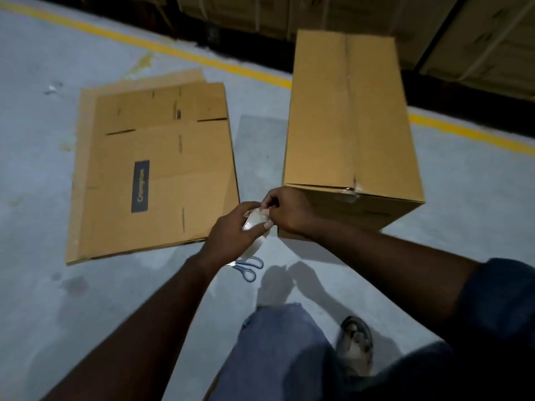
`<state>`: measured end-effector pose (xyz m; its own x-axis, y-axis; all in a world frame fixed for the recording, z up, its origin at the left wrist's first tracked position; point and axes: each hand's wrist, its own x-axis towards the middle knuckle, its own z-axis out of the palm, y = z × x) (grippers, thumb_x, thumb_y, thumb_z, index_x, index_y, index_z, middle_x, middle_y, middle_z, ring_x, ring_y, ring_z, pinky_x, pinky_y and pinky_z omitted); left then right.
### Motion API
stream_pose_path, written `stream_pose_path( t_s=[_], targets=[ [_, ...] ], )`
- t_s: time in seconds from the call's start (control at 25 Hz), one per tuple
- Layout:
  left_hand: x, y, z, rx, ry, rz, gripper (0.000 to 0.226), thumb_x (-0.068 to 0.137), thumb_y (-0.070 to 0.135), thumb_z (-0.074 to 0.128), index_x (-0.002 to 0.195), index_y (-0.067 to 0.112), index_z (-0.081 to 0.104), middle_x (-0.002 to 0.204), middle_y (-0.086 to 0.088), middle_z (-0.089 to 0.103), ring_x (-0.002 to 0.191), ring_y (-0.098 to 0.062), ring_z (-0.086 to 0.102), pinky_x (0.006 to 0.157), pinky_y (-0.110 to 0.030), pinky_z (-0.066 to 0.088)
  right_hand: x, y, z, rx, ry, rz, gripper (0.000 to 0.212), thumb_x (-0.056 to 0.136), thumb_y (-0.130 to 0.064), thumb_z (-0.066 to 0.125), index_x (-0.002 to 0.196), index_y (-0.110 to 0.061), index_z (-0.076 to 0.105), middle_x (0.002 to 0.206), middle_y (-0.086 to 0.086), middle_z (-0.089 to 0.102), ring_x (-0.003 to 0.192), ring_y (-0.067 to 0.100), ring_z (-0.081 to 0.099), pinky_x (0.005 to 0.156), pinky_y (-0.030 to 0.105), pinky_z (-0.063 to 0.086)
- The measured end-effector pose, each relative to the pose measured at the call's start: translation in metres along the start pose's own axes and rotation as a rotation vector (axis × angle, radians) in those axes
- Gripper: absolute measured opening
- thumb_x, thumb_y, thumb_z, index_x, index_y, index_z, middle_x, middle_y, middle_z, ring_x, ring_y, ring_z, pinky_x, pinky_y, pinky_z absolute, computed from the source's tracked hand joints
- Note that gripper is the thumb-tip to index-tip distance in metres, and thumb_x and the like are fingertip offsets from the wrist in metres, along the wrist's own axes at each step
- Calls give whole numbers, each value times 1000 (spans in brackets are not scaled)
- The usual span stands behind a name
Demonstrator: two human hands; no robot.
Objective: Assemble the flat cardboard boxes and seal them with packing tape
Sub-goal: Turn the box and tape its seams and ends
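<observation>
Just in front of the assembled box, at its near left corner, both hands are working a clear tape roll: the left hand is curling round it and gripping it, and the right hand is pinching at its top edge with bent fingers. Left of the box, flat cardboard boxes are lying on the grey concrete floor, and blue-handled scissors are lying nearer than the box, under the hands. Beyond the box a yellow line is running across the floor in front of dark stacked cartons.
</observation>
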<state>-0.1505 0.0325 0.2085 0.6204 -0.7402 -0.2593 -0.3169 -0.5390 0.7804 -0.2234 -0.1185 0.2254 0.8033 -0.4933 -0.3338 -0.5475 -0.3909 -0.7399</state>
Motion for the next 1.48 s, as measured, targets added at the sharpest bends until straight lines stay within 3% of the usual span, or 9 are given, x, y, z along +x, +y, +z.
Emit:
stream_pose_path(
  t_s=[0.12,0.2,0.28,0.4,0.76,0.96,1.12,1.32,1.48],
  targets=[
    [-13,51,-20,38,-11,119,54,85,63,66,134,42,54,118,12,69,94,-8,67,83,-30,55,-36,-15,-45,46,177,-15,16,89,-7,66,79,-19,68,85,-2,67,82,16,65,68,25,51],
    [-17,84,-29,126,-31,222,62,82,70,63,137,45,50,112,13,68,86,-4,67,78,-25,55,-56,-16,-70,241,253,64,18,92,-7,65,78,-17,65,86,6,70,81,25,71,72,37,61],
    [-16,111,-32,250,-72,351,67,78,80,56,136,48,49,115,18,68,91,-3,66,81,-19,51,-75,-13,-97,496,320,179,17,96,-2,59,82,-11,63,89,19,71,78,29,73,64,33,62],
    [-8,125,-37,337,-117,439,69,75,85,53,132,48,56,128,20,65,111,-8,63,93,-35,53,-92,8,-150,817,442,272,25,91,14,45,74,-1,54,85,22,60,72,27,65,56,25,58],
    [54,142,-41,860,-310,423,94,58,97,30,123,39,65,127,10,67,105,-14,62,79,-29,43,-110,134,-188,1230,829,485,31,83,23,38,67,1,52,68,14,52,59,24,58,67,35,61],
    [76,124,-56,957,-264,359,101,51,100,22,120,40,65,106,8,70,77,-6,50,59,-22,33,-102,172,-198,1158,789,454,20,89,14,45,76,1,53,72,14,49,59,18,53,68,33,61],
    [85,115,-48,978,-240,340,101,48,103,20,119,45,63,70,22,52,69,-6,50,57,-23,37,-90,179,-196,987,730,334,12,99,-12,61,95,-4,52,89,12,47,73,16,56,69,31,62],
    [93,84,-49,949,-193,396,101,56,102,19,131,44,56,103,3,74,91,-17,68,68,-28,52,-82,186,-185,869,775,272,17,100,-19,62,92,-8,51,88,11,50,68,15,55,62,28,59],
    [95,84,-43,974,-172,447,91,70,96,34,144,44,44,108,-3,74,83,-20,69,63,-28,54,-76,196,-179,843,800,286,20,99,-20,63,85,-14,50,88,11,51,62,13,55,61,27,57]
  ],
)
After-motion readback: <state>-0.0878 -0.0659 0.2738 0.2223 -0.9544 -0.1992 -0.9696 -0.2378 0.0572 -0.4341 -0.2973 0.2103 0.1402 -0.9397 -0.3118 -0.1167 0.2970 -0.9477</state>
